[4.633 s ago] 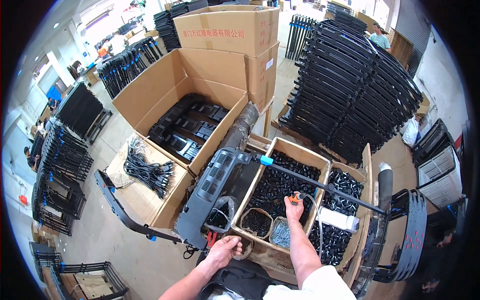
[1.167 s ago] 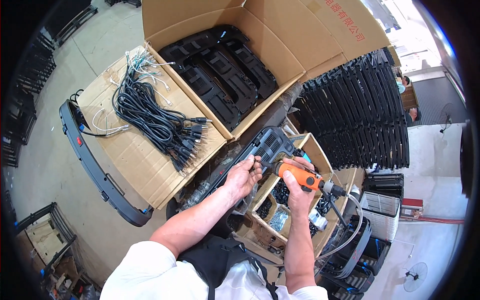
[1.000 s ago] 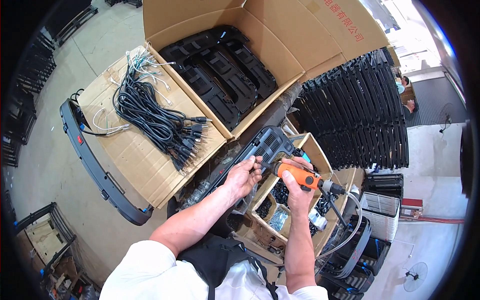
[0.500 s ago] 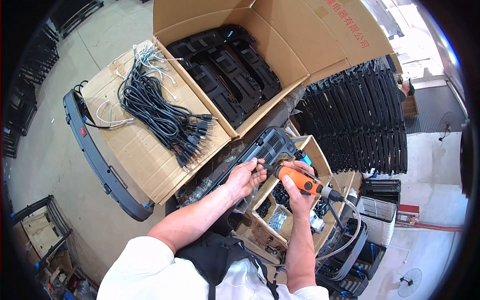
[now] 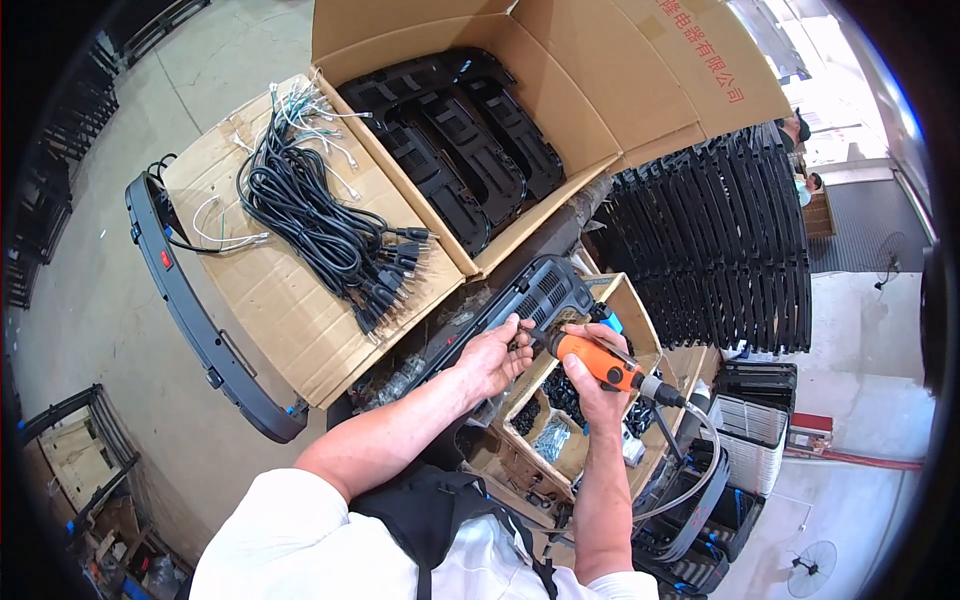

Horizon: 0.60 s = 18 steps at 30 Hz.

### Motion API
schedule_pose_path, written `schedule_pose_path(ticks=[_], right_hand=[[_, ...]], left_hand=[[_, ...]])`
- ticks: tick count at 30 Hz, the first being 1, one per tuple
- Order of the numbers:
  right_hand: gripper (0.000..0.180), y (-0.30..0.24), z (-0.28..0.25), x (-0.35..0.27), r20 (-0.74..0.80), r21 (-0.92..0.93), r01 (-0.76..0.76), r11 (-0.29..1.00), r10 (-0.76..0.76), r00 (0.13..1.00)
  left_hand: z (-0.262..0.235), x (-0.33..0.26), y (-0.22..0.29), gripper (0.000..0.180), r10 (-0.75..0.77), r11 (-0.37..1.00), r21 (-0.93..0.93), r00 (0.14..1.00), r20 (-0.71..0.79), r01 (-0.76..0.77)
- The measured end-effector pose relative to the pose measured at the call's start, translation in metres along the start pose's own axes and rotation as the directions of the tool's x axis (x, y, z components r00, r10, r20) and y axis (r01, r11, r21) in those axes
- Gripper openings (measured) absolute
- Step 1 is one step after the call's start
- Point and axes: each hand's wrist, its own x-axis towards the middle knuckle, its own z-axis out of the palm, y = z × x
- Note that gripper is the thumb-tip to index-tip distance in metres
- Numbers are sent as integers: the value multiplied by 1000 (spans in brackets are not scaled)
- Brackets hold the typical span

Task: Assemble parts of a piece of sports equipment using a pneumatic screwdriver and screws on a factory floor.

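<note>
My right hand (image 5: 596,392) is wrapped round an orange air screwdriver (image 5: 592,358), whose nose points left over a black vented plastic housing (image 5: 548,284). Just left of the screwdriver's nose is my left hand (image 5: 492,362), thumb and forefinger pinched together; whatever is between them is too small to make out. A clear air hose (image 5: 716,455) runs down from the back of the tool. Beneath the right hand, a wooden parts box (image 5: 640,302) holds small black pieces and a pile of silvery screws (image 5: 551,438).
Black power cords (image 5: 300,200) lie bundled on a cardboard flap (image 5: 275,310), with a long curved black frame (image 5: 190,310) beside it. An open carton (image 5: 570,70) holds black panels (image 5: 450,150). Tall stacks of black frames (image 5: 710,240) stand at right. People are partly visible in the far right background.
Both hands and the screwdriver stay nearly where they were; the whole view has shifted slightly. More of the people in the right background shows now.
</note>
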Motion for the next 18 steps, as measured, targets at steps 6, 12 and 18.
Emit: schedule_pose_path(ticks=[6,12,18], right_hand=[[49,13,19,26,-82,-27,38,999,-41,996],[49,37,20,43,-115,-28,40,999,-43,992],[50,39,25,52,-116,-20,40,999,-42,992]], left_hand=[[16,-21,-7,36,113,991,74,993,-17,-111],[-14,-41,-30,29,-9,944,330,999,44,-6],[-36,-64,-34,32,-28,899,437,996,88,-13]])
